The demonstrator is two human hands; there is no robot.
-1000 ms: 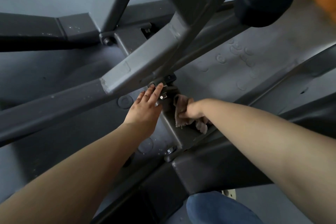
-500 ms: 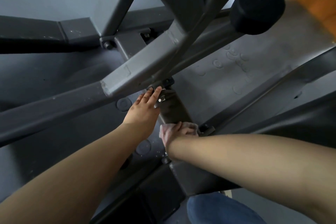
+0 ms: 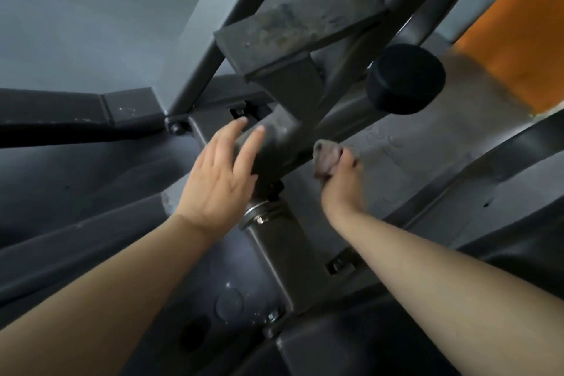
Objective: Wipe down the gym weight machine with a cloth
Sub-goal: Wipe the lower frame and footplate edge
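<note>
- Weight machine (image 3: 283,137): left hand (image 3: 218,180) rests on its grey joint, fingers straight, slightly apart.
- Right hand (image 3: 341,180), fingers clamped on the cloth (image 3: 326,159), presses it against the joint's right side.

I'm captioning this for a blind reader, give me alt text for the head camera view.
A person's right hand grips a bunched cloth against the dark grey frame of a gym weight machine, while the left hand rests open on the same bar. A black round knob sits above.

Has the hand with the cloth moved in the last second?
Yes. The right hand with the cloth has risen from the lower post to the joint above the silver collar.
</note>
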